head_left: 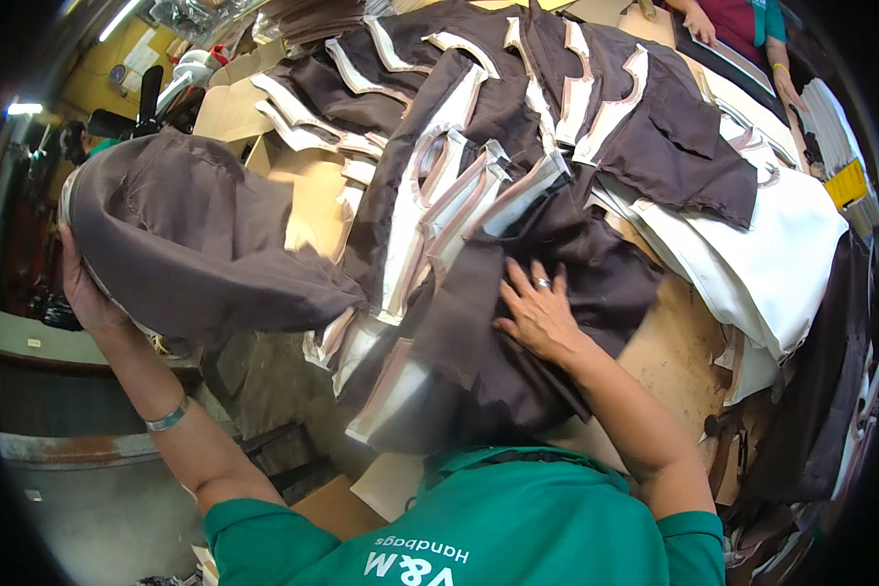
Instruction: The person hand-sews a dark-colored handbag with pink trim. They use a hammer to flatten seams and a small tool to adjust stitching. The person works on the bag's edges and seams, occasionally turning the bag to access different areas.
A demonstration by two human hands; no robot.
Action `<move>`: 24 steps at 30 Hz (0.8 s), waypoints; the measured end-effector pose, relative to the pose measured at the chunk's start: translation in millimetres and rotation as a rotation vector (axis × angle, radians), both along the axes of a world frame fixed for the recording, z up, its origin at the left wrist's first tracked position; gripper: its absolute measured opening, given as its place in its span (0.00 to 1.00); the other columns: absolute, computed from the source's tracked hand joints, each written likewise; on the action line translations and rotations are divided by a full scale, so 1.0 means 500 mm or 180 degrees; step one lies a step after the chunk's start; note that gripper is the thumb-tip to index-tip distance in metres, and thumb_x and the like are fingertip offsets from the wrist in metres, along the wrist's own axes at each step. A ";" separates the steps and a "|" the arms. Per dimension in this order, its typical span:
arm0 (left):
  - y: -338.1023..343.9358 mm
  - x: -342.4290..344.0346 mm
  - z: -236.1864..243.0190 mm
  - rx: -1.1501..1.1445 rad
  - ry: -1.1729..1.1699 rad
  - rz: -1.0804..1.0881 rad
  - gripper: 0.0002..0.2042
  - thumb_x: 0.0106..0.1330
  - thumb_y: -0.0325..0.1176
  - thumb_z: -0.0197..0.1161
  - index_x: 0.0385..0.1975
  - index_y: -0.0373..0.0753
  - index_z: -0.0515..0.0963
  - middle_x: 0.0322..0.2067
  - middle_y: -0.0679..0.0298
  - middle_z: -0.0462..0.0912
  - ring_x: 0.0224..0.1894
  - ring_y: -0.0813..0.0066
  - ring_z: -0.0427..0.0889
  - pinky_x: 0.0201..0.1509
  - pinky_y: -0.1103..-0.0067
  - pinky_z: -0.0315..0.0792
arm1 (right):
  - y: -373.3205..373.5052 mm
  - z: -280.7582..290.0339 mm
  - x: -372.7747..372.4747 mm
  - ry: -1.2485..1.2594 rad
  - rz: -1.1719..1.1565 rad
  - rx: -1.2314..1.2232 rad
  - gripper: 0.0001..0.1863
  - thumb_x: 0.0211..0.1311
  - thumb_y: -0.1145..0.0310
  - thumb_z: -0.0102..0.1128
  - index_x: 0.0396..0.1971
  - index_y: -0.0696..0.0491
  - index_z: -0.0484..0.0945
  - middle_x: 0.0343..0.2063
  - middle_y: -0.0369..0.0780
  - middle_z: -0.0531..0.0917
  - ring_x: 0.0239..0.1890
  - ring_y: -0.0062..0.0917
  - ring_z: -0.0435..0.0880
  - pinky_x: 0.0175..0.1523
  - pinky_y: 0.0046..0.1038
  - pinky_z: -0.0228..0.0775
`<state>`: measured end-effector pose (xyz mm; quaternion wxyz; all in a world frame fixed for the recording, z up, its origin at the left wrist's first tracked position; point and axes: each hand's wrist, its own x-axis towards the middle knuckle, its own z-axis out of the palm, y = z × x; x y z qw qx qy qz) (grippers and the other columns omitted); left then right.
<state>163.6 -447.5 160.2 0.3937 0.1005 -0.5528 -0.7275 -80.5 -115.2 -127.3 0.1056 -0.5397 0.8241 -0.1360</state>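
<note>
My left hand (90, 288) grips the pale edge of a dark brown fabric piece (195, 234), lifted at the left and bulging into a rounded, pouch-like shape. Its fingertips are partly hidden behind the cloth. On another dark brown piece (606, 259) in front of me, my right hand (542, 311) lies with fingers spread, a ring on one of them. Below it hangs a brown fold with a white and pink band (391, 391), slightly blurred. Beside my right hand, several pieces overlap, their white curved strips (439, 186) edged in pink.
More brown pieces (674, 127) fan out across the table (669, 342). White fabric pieces (772, 254) drape over the right side. At the far right is another person's hand (698, 24). Cardboard (244, 107) stands at the back left, and dark cloth (816, 371) hangs at the right.
</note>
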 end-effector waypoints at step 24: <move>0.104 -0.171 -0.469 -0.3552 -0.3370 0.0418 0.14 0.59 0.30 0.53 0.43 0.32 0.70 0.42 0.56 0.74 0.44 0.68 0.75 0.47 0.75 0.69 | -0.282 -0.090 0.071 0.0519 0.0091 -0.0176 0.29 0.51 0.52 0.50 0.53 0.50 0.66 0.58 0.46 0.60 0.62 0.50 0.48 0.55 0.66 0.39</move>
